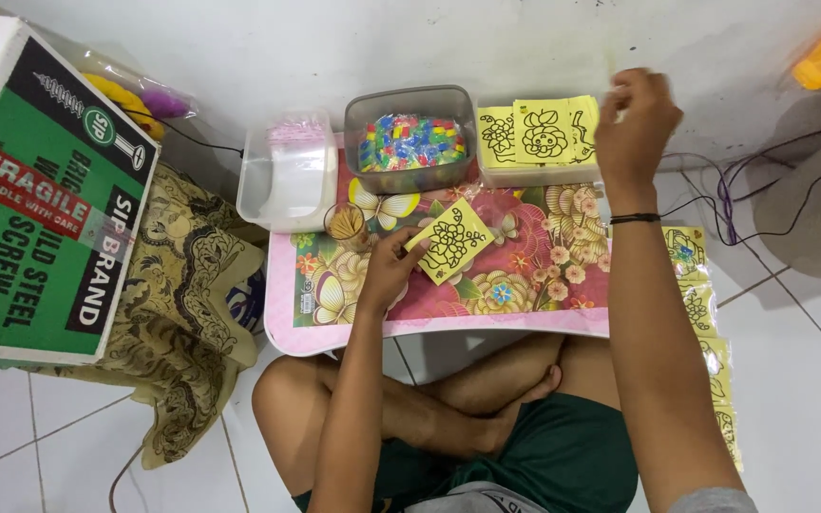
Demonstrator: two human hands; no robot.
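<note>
Item: yellow card (450,240) with black flower outline, lying tilted on floral tabletop (544,285), middle. I read it as thin, light, bendy sheet; best taken at edge or corner, easily creased.
Left hand (390,266): fingers pinching card's left edge.
Right hand (637,119): raised over back right of tabletop, fingers curled together; possibly pinching something small, view too blurred to tell.
Nearby: stack of yellow cards (539,133) in tray, tub of coloured pieces (410,142), clear tub (289,171), small cup (345,224) close beside left hand, cardboard box (40,190) well apart.
</note>
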